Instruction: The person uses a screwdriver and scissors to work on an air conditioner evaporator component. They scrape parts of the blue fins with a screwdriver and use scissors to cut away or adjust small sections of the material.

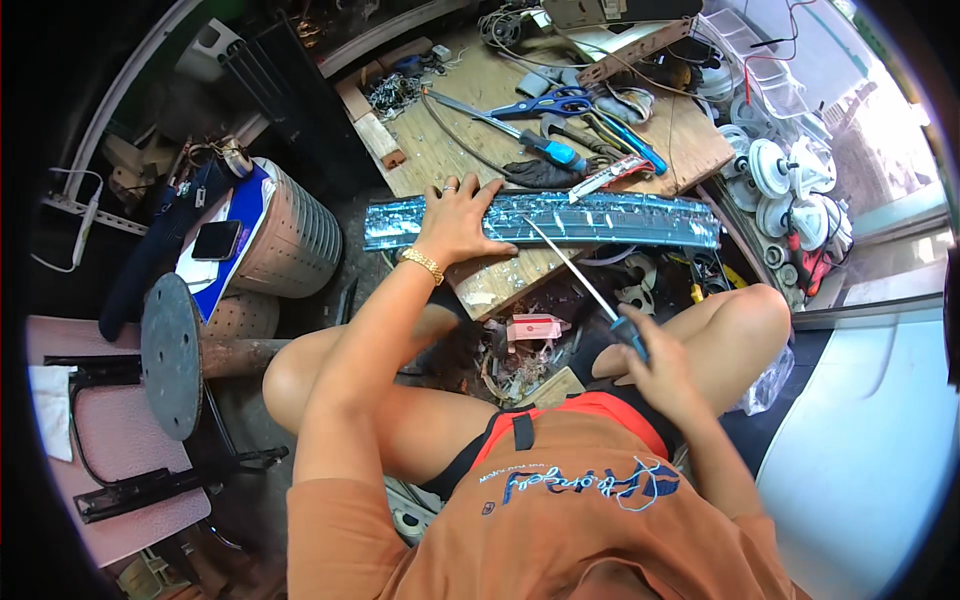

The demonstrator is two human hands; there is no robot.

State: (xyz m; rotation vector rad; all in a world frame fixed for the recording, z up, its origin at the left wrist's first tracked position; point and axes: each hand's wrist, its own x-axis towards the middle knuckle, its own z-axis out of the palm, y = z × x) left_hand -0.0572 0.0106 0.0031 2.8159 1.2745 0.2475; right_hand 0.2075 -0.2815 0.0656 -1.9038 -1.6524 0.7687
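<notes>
A long, shiny strip (620, 222), dark with blue and silver glints, lies across the near edge of the wooden table. My left hand (455, 222) rests on its left part with fingers spread and thumb stretched out. In my right hand (655, 350) is a long-shafted screwdriver (575, 268), gripped by its blue handle. Its thin shaft slants up and left, and the tip reaches the strip right of my left hand. I cannot tell what detail the tip touches.
Behind the strip, the table (455, 110) bears blue scissors (555, 102), another blue-handled screwdriver (550, 148), a cutter knife (612, 176) and dark gloves. White pulleys (770, 168) stand at right. A phone (216, 240) lies on a perforated metal drum (295, 240) at left, near a round metal plate (170, 355).
</notes>
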